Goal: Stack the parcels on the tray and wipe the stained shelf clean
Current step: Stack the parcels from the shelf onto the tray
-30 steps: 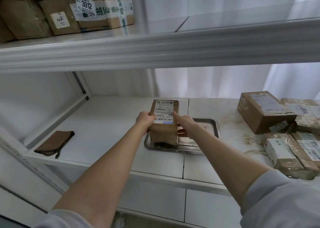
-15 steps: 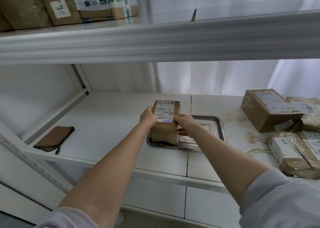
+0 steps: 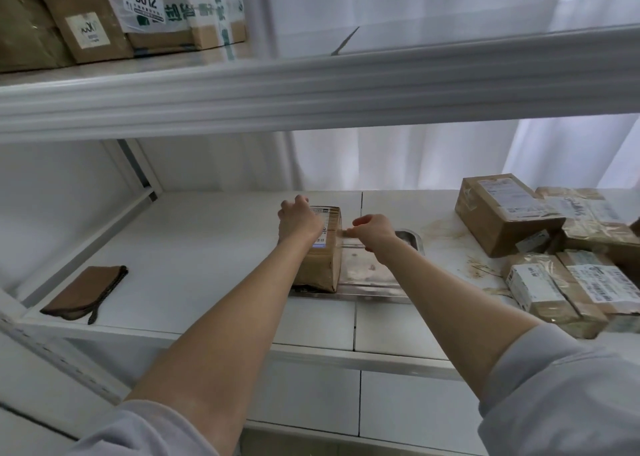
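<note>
Head view: the left hand curls its fingers over the parcel lying on the tray. Right hand hovers just beside it, fingers loosely bent, holding nothing.

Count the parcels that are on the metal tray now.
1: the brown parcel at the tray's left end, under the left hand. The right arm covers part of the tray.

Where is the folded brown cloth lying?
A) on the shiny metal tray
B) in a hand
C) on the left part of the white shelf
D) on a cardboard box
C: the folded brown cloth lies flat near the left front edge of the white shelf, apart from the shiny metal tray and the brown paper parcel on it.
</note>
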